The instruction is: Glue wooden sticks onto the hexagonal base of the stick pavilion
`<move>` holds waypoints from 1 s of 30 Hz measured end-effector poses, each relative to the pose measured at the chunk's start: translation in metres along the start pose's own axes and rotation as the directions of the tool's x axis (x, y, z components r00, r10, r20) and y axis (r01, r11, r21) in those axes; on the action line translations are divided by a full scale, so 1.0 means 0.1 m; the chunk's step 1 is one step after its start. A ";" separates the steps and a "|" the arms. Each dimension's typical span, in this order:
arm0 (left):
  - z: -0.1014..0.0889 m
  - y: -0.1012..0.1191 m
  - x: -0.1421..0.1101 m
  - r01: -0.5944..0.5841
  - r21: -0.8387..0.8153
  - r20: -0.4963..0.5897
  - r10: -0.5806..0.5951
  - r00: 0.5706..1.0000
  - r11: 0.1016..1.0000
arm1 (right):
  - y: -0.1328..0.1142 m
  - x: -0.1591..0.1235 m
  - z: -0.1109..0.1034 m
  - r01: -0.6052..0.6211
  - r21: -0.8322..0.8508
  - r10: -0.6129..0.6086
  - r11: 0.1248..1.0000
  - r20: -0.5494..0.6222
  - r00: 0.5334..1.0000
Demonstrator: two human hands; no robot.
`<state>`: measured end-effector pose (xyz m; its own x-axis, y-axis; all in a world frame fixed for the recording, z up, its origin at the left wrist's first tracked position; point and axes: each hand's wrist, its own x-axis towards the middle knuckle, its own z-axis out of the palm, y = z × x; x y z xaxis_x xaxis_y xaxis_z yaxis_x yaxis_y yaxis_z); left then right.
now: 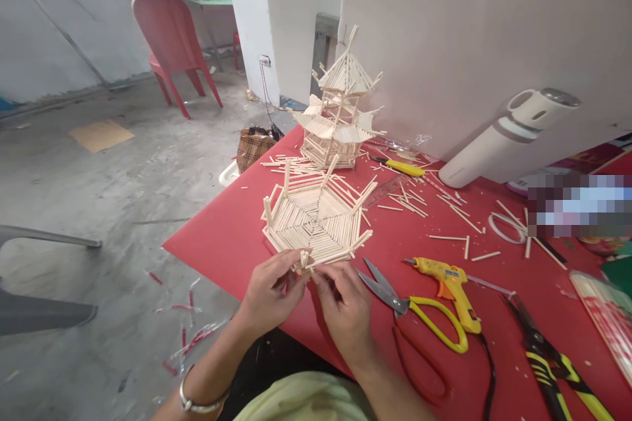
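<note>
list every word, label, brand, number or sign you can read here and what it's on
No text can be read with certainty.
White bottle: faint small mark near its base, too small to read.
Yellow glue gun: label on its body, too small and blurred to read.
Clear ruler: markings too faint to read.
Red and white pack at the right edge: print too blurred to read.

The left hand (276,293) and right hand (345,302) were bare, with no gloves. A narrow, silver-toned metal bracelet (200,405) with a smooth, rounded profile encircled the left wrist. No sleeves covered the visible forearms. The pale yellow-green garment (306,398) showed soft folds; black clothing (276,360) bordered it.
</note>
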<state>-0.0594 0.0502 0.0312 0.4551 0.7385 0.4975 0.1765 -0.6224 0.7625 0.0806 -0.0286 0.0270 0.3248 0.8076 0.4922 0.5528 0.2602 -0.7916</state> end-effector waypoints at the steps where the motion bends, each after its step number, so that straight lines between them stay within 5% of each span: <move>1: 0.00 0.00 0.00 0.000 -0.001 0.002 0.000 1.000 1.000 | 0.00 0.00 0.00 -0.001 -0.002 0.001 1.000 0.001 1.000; 30: 0.00 0.04 0.01 0.021 -0.023 -0.002 -0.021 1.000 1.000 | -0.02 0.01 -0.02 -0.006 -0.019 0.006 1.000 0.006 1.000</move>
<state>-0.0584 0.0486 0.0347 0.4498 0.7519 0.4820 0.1658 -0.6006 0.7822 0.0808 -0.0292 0.0300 0.3232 0.8125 0.4852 0.5656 0.2452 -0.7874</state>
